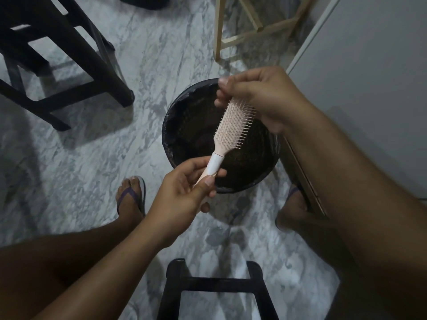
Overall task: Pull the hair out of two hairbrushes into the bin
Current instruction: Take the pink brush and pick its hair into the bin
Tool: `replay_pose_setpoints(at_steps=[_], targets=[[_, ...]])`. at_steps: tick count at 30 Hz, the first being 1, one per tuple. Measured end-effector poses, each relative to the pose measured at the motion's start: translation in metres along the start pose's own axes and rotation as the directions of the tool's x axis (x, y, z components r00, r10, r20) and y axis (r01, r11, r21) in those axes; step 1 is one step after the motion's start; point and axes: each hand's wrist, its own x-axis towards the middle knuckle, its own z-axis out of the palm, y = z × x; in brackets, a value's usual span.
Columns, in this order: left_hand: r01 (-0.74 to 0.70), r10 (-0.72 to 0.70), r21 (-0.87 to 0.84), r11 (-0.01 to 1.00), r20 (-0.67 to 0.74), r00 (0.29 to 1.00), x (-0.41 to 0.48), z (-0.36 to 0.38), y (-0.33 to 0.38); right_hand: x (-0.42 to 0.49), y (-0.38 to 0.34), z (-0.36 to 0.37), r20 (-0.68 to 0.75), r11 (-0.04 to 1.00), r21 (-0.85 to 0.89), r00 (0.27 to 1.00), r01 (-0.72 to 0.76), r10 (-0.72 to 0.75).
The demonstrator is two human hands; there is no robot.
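Mid-frame over the bin (175, 112), our left hand (184, 192) grips the hairbrush (233, 125) handle, right hand (258, 98) pinches at its bristle tip; next, pull hair free.

A home room: marble floor (150, 54), dark wooden chair (69, 54), lined bin (175, 125).
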Motion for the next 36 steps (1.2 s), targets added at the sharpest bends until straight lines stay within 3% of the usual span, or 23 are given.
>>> replay_pose_setpoints(at_steps=[2,7,9,11,13,15,16,18,20,23,26,28,30,32,36], targets=[[-0.02,0.02,0.01,1.0,0.003,1.0,0.001,0.0,0.002,0.002,-0.005,-0.002,0.017,0.976,0.204,0.997,-0.072,0.07],[-0.045,0.045,0.033,0.998,0.006,0.999,0.002,-0.004,0.005,0.005,-0.007,-0.002,0.134,0.906,0.387,0.982,-0.173,0.13],[-0.042,0.041,0.026,0.999,0.012,0.999,0.0,-0.005,0.003,0.008,-0.009,-0.007,0.095,0.851,0.493,0.983,-0.184,0.158],[-0.03,0.03,-0.011,0.999,0.007,1.0,-0.003,-0.005,0.002,0.012,-0.007,-0.015,-0.035,0.855,0.508,0.989,-0.108,0.145],[-0.024,0.023,-0.078,0.997,-0.022,0.999,-0.005,-0.007,0.0,0.015,0.004,-0.024,-0.17,0.95,0.312,0.982,-0.029,0.086],[-0.031,0.022,-0.143,0.989,-0.061,0.998,-0.003,-0.012,0.001,0.015,0.025,-0.026,-0.231,1.0,-0.02,0.973,-0.008,0.003],[-0.035,0.021,-0.174,0.984,-0.08,0.997,-0.001,-0.015,0.002,0.013,0.036,-0.023,-0.223,0.975,-0.22,0.974,-0.013,-0.038],[-0.045,0.019,-0.227,0.973,-0.115,0.993,0.003,-0.018,0.005,0.009,0.056,-0.015,-0.126,0.823,-0.568,0.988,0.002,-0.089],[-0.057,0.025,-0.229,0.972,-0.14,0.99,0.006,-0.019,0.007,0.006,0.068,-0.009,-0.024,0.682,-0.73,0.997,0.033,-0.074],[-0.056,0.03,-0.186,0.981,-0.142,0.989,0.007,-0.018,0.006,0.009,0.067,-0.011,-0.01,0.641,-0.765,0.993,0.07,-0.119],[-0.036,0.02,-0.122,0.992,-0.136,0.99,0.006,-0.015,0.002,0.007,0.043,-0.009,-0.076,0.8,-0.552,0.941,0.235,-0.329],[-0.019,0.006,-0.095,0.995,-0.139,0.99,0.006,-0.013,0.0,-0.001,0.022,-0.004,-0.063,0.851,-0.409,0.92,0.329,-0.386],[-0.009,-0.003,-0.086,0.996,-0.143,0.99,0.006,-0.012,-0.003,-0.009,0.008,0.002,0.021,0.761,-0.541,0.91,0.359,-0.415],[0.004,-0.014,-0.072,0.997,-0.142,0.99,0.005,-0.011,-0.005,-0.012,0.004,0.005,0.098,0.559,-0.761,0.91,0.329,-0.403],[0.015,-0.016,-0.009,1.0,-0.142,0.99,0.003,-0.007,-0.011,-0.01,0.008,0.007,0.108,0.358,-0.904,0.937,0.231,-0.332]])
